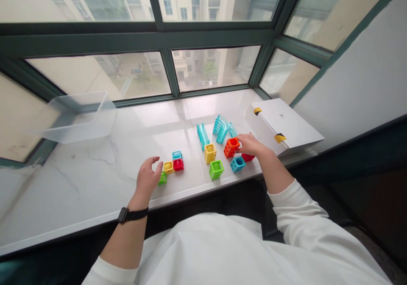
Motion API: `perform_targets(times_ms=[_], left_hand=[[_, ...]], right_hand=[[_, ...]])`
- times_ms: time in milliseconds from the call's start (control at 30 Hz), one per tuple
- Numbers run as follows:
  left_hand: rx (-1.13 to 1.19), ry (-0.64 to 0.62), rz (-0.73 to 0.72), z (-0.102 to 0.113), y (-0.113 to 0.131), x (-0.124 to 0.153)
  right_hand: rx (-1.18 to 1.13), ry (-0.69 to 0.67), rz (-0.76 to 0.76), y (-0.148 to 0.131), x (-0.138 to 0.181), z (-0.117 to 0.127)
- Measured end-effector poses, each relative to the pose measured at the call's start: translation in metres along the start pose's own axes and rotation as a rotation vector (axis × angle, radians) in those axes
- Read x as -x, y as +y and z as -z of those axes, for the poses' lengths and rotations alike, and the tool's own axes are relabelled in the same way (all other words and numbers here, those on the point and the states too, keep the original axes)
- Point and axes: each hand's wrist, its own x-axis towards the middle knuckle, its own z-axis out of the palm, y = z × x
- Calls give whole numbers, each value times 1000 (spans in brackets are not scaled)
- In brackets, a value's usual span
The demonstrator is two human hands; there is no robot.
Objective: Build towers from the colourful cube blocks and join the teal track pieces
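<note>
My left hand [149,174] hovers beside a small green block [163,178], its thumb and fingers apart. Next to that lie a yellow block [168,167], a red block [178,164] and a light blue block [177,154]. On the right, my right hand [248,144] has its fingers at an orange-red hollow block [231,148]; they look closed on its right side. Partly under that hand is another red block [247,157]. A blue hollow block [238,164], a green hollow block [216,170] and a yellow hollow block [210,153] stand nearby.
Behind the blocks lie a straight turquoise track piece [202,136] and a curved turquoise track piece [220,128]. A clear plastic bin [85,124] stands at the left. A white box [286,122] sits at the right by the wall. The white sill [104,200] ends at its front edge.
</note>
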Motion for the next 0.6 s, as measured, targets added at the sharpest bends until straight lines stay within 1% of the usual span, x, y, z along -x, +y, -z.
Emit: perform_targets(times_ms=[100,167,233,267,333,367,433,500,533,600], left_hand=[[-13,-5,-43,-8,-4,4],[-9,-22,-74,-14,-6,6],[-3,-42,-103,-20,-9,7],[-3,-50,-114,-22,-11,8],[-11,-54,-129,-24,-15,10],[-21,-51,-132,-25,-17,12],[-59,-43,-123,-23,-21,17],[-120,-46,-99,-21,-25,25],[-148,-54,-85,-20,-28,30],[-173,-72,-66,-19,-32,40]], right_hand=[[-22,26,-24,-1,13,7],[-46,90,-36,-4,28,14],[-86,218,-24,-14,46,23],[-112,313,-10,-22,55,28],[-173,496,67,-48,72,37],[-219,566,118,-64,79,40],[-338,647,239,-101,90,41],[-440,633,361,-142,94,33],[-482,608,418,-162,93,25],[-532,491,499,-199,84,0]])
